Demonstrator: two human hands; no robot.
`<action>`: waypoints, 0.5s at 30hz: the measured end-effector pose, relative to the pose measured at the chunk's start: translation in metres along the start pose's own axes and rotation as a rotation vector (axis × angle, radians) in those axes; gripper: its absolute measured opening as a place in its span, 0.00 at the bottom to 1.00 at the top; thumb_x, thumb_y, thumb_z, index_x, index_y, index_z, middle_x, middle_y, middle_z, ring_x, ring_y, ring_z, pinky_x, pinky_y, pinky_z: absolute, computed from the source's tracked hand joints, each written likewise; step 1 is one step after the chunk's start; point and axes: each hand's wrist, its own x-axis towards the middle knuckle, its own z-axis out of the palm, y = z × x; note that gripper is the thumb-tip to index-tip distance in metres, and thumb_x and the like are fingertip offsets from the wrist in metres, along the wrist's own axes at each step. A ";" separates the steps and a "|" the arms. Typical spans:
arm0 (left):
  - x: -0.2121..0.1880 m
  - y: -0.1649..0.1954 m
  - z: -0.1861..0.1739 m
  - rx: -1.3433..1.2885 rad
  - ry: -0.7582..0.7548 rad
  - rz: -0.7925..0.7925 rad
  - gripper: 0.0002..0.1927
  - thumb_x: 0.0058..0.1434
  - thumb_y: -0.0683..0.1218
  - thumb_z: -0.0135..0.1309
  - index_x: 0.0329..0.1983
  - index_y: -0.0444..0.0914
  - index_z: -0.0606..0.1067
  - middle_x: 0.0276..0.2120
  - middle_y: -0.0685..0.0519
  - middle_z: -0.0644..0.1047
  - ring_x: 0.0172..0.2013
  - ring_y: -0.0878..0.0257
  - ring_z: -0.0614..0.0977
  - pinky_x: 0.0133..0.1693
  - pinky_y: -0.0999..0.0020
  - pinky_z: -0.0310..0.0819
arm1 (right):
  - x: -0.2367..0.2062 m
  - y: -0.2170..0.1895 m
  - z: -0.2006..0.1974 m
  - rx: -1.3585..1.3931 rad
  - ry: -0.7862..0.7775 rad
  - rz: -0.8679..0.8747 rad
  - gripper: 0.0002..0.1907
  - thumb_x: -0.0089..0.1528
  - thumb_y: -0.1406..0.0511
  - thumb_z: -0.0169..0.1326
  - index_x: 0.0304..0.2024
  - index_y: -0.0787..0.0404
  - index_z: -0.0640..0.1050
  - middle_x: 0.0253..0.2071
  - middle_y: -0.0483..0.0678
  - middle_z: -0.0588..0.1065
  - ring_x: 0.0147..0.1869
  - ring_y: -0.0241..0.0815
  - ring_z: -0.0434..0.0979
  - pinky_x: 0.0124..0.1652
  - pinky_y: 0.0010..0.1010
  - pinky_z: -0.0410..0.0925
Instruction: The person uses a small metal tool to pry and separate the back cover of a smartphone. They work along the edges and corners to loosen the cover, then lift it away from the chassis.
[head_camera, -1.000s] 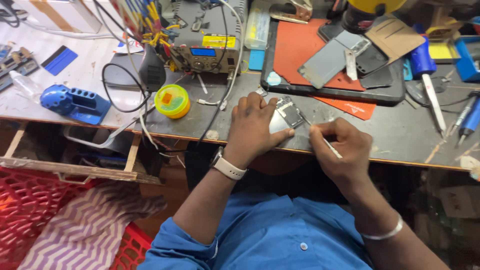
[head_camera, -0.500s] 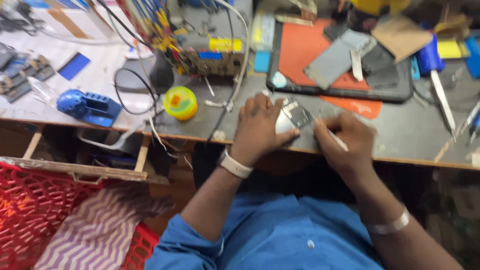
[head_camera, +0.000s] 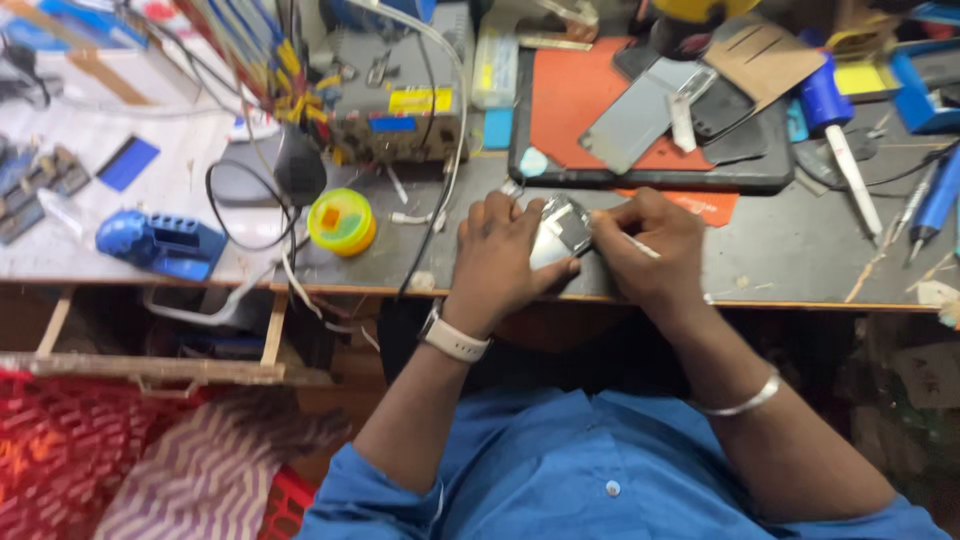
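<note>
At the front edge of a cluttered workbench, a small opened phone (head_camera: 560, 232) lies between a person's two hands, its silver back and dark inner parts facing up. It sits under the fingertips of the left hand (head_camera: 500, 262), which is closed around its near and left sides, thumb pressed along the lower edge, pinning it to the bench top (head_camera: 780, 270). The right hand (head_camera: 650, 250) is closed on a thin pale tool (head_camera: 640, 246), pinched between thumb and fingers, with its tip meeting the phone's right edge; the tool's far end pokes out past the knuckles. A pale watch (head_camera: 455, 338) wraps the left wrist and a thin metal bangle (head_camera: 740, 400) circles the right forearm, both arms coming out of blue sleeves. Just behind the hands lies a black tray with an orange mat (head_camera: 575, 105) carrying a grey panel (head_camera: 635, 120) and other flat phone parts. Well to the left stand a round yellow tin (head_camera: 341, 221) and a blue holder (head_camera: 160, 243), with a grey box (head_camera: 395, 100) trailing cables behind them. To the right, a blue-handled tool (head_camera: 835, 125) rests on the bench.
</note>
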 end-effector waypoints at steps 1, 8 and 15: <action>0.003 0.001 0.000 0.007 0.016 0.006 0.42 0.47 0.67 0.66 0.59 0.39 0.75 0.49 0.45 0.69 0.52 0.46 0.69 0.51 0.49 0.64 | 0.006 0.001 0.004 0.063 0.014 0.000 0.11 0.63 0.66 0.62 0.29 0.66 0.77 0.25 0.50 0.78 0.29 0.35 0.76 0.30 0.28 0.69; 0.006 0.004 -0.004 -0.034 0.004 0.007 0.42 0.46 0.68 0.66 0.59 0.41 0.75 0.49 0.45 0.70 0.51 0.46 0.69 0.51 0.49 0.64 | -0.012 -0.010 -0.029 -0.157 -0.043 -0.004 0.09 0.60 0.65 0.62 0.28 0.65 0.79 0.23 0.50 0.78 0.24 0.33 0.78 0.28 0.28 0.69; 0.007 0.002 -0.001 -0.012 -0.040 0.052 0.42 0.46 0.67 0.66 0.60 0.40 0.75 0.49 0.45 0.70 0.51 0.46 0.69 0.49 0.49 0.64 | 0.000 -0.001 -0.008 0.006 0.008 -0.017 0.09 0.61 0.66 0.61 0.29 0.66 0.78 0.24 0.50 0.79 0.25 0.35 0.77 0.28 0.29 0.68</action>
